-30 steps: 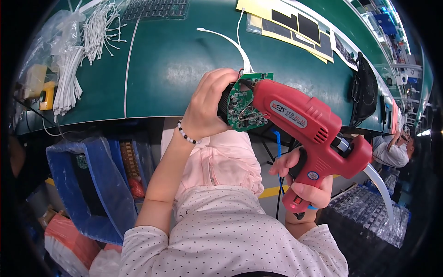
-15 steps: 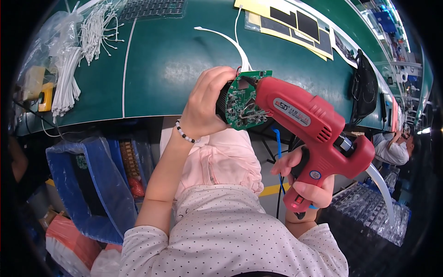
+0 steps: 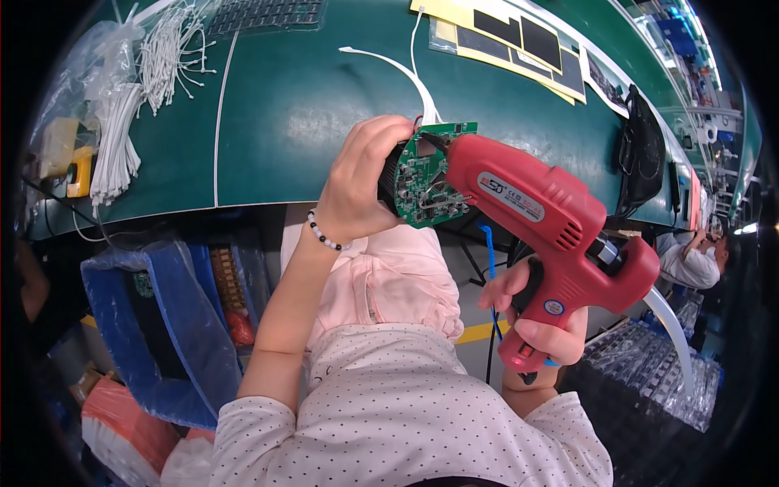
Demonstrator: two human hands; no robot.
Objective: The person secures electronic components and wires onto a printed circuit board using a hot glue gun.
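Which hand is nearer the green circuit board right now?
Left. The left hand holds the green circuit board directly, fingers wrapped round its far side. The right hand is lower right, on the handle of the red glue gun, whose nozzle meets the board.

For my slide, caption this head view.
Left hand holds green circuit board; right hand aims red glue gun at it.

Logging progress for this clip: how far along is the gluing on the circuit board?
In hand: the left hand holds the green circuit board while the right hand presses the red glue gun nozzle against it. No finished glue bead is discernible. Left: lifting the gun away and setting the board down on the green bench.
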